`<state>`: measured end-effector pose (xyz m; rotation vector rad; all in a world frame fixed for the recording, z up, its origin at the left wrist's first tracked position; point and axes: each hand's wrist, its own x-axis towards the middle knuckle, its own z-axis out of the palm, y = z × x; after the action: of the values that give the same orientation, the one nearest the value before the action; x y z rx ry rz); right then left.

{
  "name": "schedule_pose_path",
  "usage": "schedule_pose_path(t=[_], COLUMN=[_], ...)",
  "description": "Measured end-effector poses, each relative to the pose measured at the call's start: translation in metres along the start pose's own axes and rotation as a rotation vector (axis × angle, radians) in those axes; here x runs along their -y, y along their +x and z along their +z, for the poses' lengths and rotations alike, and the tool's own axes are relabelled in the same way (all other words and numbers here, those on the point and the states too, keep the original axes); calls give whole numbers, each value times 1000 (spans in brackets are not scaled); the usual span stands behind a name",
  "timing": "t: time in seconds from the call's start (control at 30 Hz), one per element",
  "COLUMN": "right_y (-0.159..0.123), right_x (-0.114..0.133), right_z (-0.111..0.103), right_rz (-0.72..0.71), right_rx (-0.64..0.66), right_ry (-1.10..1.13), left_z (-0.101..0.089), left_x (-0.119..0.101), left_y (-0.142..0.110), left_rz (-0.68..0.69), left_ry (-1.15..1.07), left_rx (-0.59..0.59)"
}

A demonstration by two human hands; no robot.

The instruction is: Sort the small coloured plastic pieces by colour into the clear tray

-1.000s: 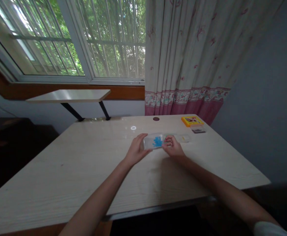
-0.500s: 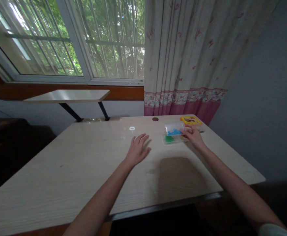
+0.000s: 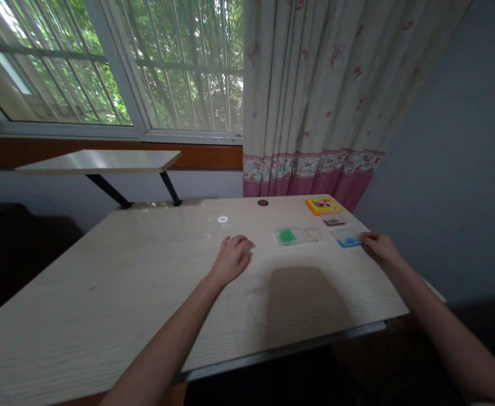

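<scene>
My right hand (image 3: pixel 380 247) pinches the right edge of a clear plastic box with blue pieces (image 3: pixel 347 239), low at the right side of the table. My left hand (image 3: pixel 232 258) is over the middle of the table, palm down, fingers loosely bent with nothing in them. To its right, apart from it, lies a clear box with green pieces (image 3: pixel 287 236). Beside that is a small clear box with pale contents (image 3: pixel 312 235). Behind the blue box sits a clear box with dark contents (image 3: pixel 334 221).
A yellow-orange box (image 3: pixel 323 206) with a printed lid lies at the back right corner of the table (image 3: pixel 145 287). A raised shelf (image 3: pixel 115 160) on black legs stands at the back left. The curtain (image 3: pixel 310 113) hangs behind, and a wall (image 3: pixel 454 169) is on the right.
My right hand has moved right with the blue-piece box, from above the green-piece box to the table's right side. My left hand stays near its place, its fingers a little more bent.
</scene>
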<state>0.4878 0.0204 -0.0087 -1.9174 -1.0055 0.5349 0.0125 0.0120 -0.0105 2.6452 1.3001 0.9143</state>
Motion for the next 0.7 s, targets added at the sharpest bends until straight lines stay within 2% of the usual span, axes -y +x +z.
schedule_pose_path(t=[0.2, 0.63, 0.7], right_y=[13, 31, 26], right_x=[-3, -5, -1], right_z=[7, 13, 14], right_rz=[-87, -121, -169], right_rx=[-80, -31, -84], right_ry=[-438, -613, -665], left_z=[-1, -3, -2], left_x=[0, -1, -2], left_y=[1, 1, 1], left_rz=[4, 12, 8], left_ry=[-30, -36, -32], left_rx=[51, 79, 80])
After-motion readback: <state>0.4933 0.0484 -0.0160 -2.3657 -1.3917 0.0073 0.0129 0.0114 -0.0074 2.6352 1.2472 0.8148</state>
